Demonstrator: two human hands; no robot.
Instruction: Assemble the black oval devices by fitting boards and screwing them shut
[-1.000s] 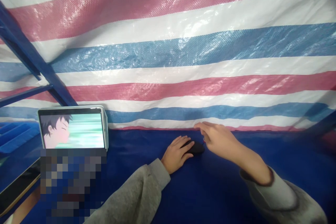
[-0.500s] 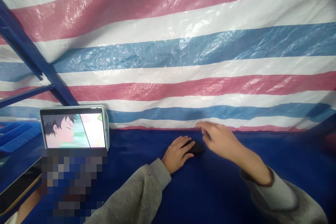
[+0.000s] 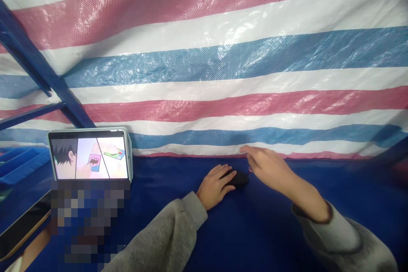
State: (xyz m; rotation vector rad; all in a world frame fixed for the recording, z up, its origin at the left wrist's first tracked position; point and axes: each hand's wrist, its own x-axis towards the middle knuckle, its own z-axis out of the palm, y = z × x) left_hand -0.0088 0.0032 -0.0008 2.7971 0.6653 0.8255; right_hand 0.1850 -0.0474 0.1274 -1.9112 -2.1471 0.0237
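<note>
A small black rounded object (image 3: pixel 239 179), shaped like a computer mouse, lies on the blue tabletop (image 3: pixel 267 233). My left hand (image 3: pixel 217 185) rests over its left side, fingers stretched across the top and thumb along the near edge, holding it down. Just beyond its right end, my right hand (image 3: pixel 266 165) hovers with bent fingers close together. A tiny reddish, shiny thing (image 3: pixel 250 170) shows below those fingers, near the black object's right end. What my right fingers hold is mostly hidden behind the hand.
A tablet (image 3: pixel 89 157) in a pale case stands at the left, playing a cartoon. Nearer, a person's arm (image 3: pixel 36 244) shows beside a dark phone (image 3: pixel 25 225). Blue trays (image 3: pixel 25 165) sit far left. A striped plastic sheet (image 3: pixel 223 63) hangs behind the table, beside a blue metal post (image 3: pixel 47 68).
My right hand has shifted slightly to the right, and the tiny reddish thing beneath it has come into view. My left hand stays put. The tablet's picture has changed.
</note>
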